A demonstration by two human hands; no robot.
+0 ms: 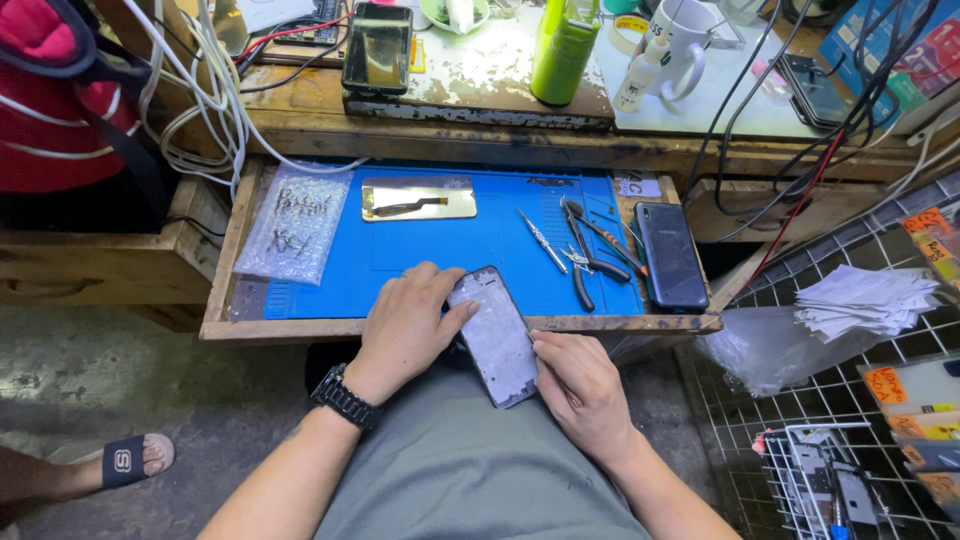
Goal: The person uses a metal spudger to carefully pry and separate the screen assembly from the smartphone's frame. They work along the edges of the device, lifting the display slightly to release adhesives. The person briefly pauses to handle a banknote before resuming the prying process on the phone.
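A grey phone frame (495, 338) lies tilted across the front edge of a pulled-out wooden drawer (222, 262) lined with a blue work mat (480, 245). My left hand (408, 325), with a black watch at the wrist, holds the frame by its left side, thumb on top. My right hand (580, 388) grips the frame's lower right edge, with what looks like a thin tool pinched in its fingers. On the mat lie a gold-coloured phone back panel (418, 198), tweezers (542, 241), pliers (590, 255) and a dark phone (670, 255).
A clear plastic bag of small parts (295, 222) lies at the mat's left. The worn workbench above holds a dark phone (377, 47), a green bottle (563, 48), a white mug (680, 40) and many cables. A wire rack with paper stands at right. Someone's sandalled foot (135, 458) is at lower left.
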